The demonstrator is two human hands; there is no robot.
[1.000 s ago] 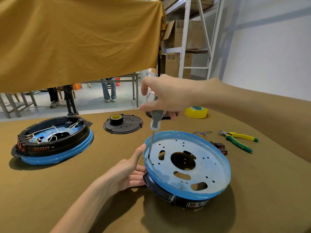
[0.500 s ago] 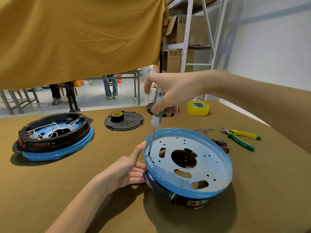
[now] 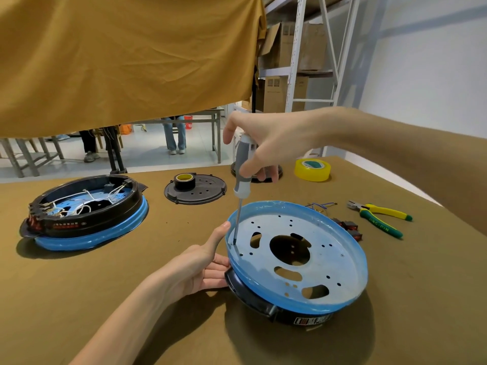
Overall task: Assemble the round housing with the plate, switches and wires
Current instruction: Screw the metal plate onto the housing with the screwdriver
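head view: right hand (image 3: 266, 143) grips screwdriver (image 3: 243, 175), tip in hole of plate (image 3: 316, 262); left hand (image 3: 200, 267), fingers straight, touches black round housing (image 3: 253, 296) side on table (image 3: 79, 285).

Brown-clothed table (image 3: 79, 299) with housings (image 3: 276, 309), pliers (image 3: 379, 218), tape (image 3: 312, 169)
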